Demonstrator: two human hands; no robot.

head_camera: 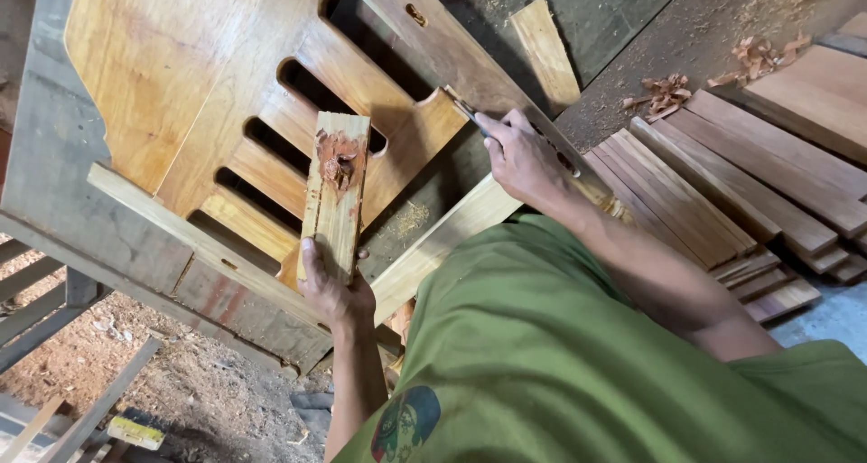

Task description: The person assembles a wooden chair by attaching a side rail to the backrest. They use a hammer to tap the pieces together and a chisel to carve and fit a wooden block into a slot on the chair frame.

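My left hand [332, 289] grips the near end of a short wooden block [336, 192] smeared with reddish-brown filler around a hole at its far end. The block lies over a slatted wooden chair frame [208, 93] resting on the workbench. My right hand [522, 156] holds a thin metal blade tool [462, 107], its tip touching the edge of a curved slat of the frame. Both forearms reach out over my green shirt.
A grey workbench edge [108, 255] runs along the left. Stacked wooden planks [722, 201] lie at the right with wood shavings [664, 94] beyond them. A sawdust-covered floor and loose timber pieces [81, 418] show at lower left.
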